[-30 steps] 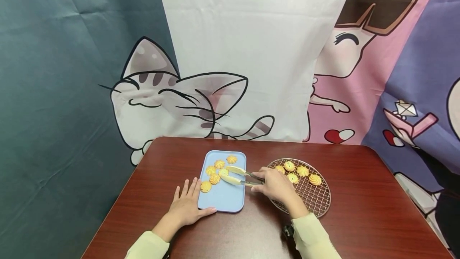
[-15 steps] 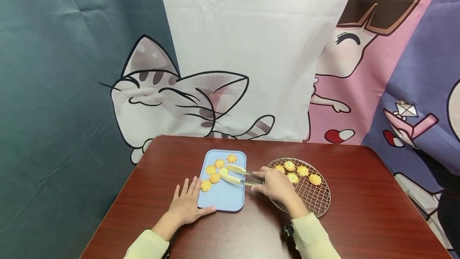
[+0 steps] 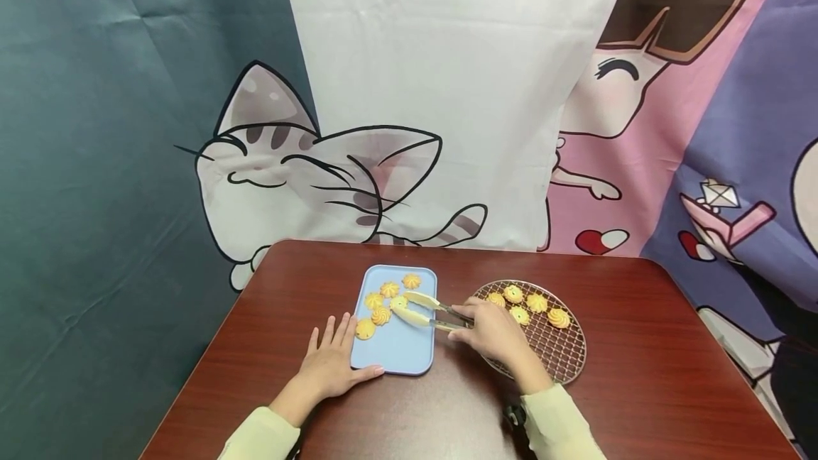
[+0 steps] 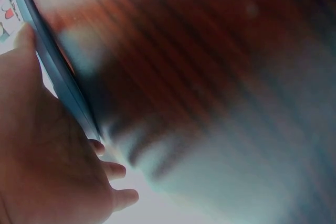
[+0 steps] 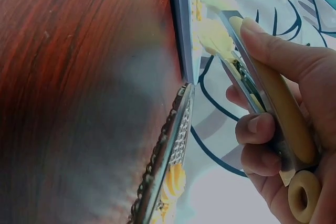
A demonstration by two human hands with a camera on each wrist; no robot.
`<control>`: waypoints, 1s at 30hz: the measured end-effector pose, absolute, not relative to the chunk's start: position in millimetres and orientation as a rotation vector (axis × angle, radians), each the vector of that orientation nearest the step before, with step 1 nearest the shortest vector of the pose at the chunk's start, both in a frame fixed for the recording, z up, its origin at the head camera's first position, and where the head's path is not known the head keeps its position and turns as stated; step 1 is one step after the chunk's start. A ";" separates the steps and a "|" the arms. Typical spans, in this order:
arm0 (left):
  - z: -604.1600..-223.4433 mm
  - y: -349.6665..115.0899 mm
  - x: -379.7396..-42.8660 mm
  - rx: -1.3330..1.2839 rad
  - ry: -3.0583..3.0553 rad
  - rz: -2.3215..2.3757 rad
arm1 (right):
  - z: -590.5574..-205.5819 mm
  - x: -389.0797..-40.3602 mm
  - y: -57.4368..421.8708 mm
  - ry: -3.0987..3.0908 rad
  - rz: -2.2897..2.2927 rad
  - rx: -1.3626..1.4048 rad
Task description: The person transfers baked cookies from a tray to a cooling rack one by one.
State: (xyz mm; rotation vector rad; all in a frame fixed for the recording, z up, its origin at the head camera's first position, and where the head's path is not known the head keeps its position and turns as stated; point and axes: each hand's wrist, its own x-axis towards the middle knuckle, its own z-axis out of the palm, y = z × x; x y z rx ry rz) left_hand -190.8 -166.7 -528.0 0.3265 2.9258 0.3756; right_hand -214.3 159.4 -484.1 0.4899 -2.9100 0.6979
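My left hand (image 3: 331,369) lies with fingers spread along the left edge of a light blue tray (image 3: 402,355); its thumb reaches the tray's near edge. In the left wrist view, the hand (image 4: 50,140) is beside the tray's dark-looking side (image 4: 58,72). My right hand (image 3: 495,332) grips a pair of tongs (image 3: 439,325) with pale yellow tips. The tips stand parted on either side of a piped butter cookie (image 3: 399,302) on the tray. In the right wrist view, thumb and fingers wrap the tongs' yellow-padded handle (image 5: 286,103). Several other cookies (image 3: 365,329) lie on the tray's left half and far end.
A round wire cooling rack (image 3: 556,360) stands right of the tray, partly under my right forearm. Several cookies (image 3: 537,302) sit on its far side. The brown table (image 3: 307,275) ends at a printed cloth backdrop (image 3: 447,91).
The tongs and my right hand have shifted very slightly right, the cookie between the tips along with them. My left hand stays in place at the tray's edge.
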 end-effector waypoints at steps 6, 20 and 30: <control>-529.8 -166.6 -190.5 0.320 2.928 0.374 | -481.2 -206.7 164.0 -2.880 0.652 0.487; -531.3 -167.9 -191.6 0.330 2.926 0.359 | -475.2 -190.9 178.0 -2.852 0.625 0.470; -532.0 -167.5 -191.5 0.335 2.940 0.378 | -471.0 -175.3 198.0 -2.789 0.575 0.485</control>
